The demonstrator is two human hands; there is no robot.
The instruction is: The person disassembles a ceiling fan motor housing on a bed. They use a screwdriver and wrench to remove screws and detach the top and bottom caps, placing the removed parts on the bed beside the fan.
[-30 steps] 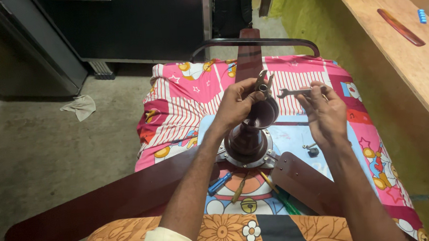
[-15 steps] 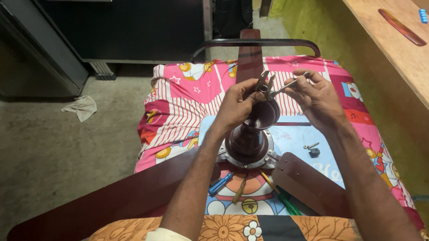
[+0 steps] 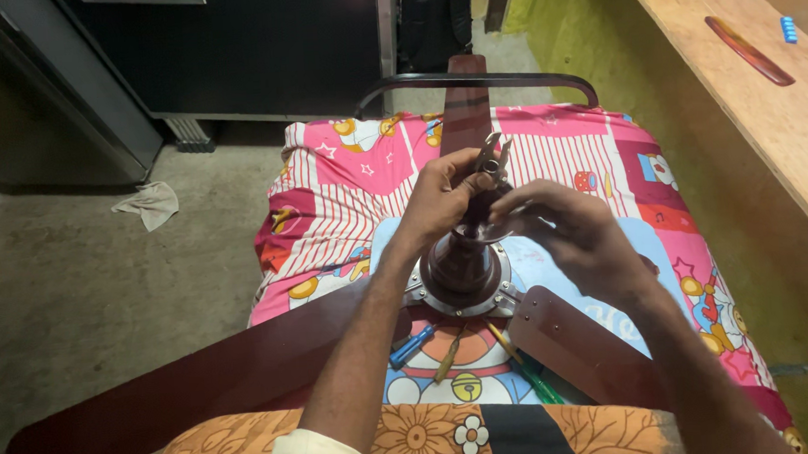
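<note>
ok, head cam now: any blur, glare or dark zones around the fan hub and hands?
Head view: left hand and right hand fairly sharp at the ceiling fan's hub; small glints on its metal rod top; upper left by the dark cabinet is dim with detail lost; the wooden bench at right is lit brighter; straight edges bow slightly towards the frame edges.

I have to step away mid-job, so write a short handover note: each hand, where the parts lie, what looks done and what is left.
Left hand: gripping the top of the dark brown ceiling fan's downrod, by the metal bracket.
Right hand: fingers curled at the rod just below; what they pinch is hidden.
Fan motor sits upright on the patterned cloth, blades attached.
Blue-handled tool and green-handled tool lie near the motor.
Done: fan is laid out with blades on.
Left: work at the rod top looks unfinished.
</note>
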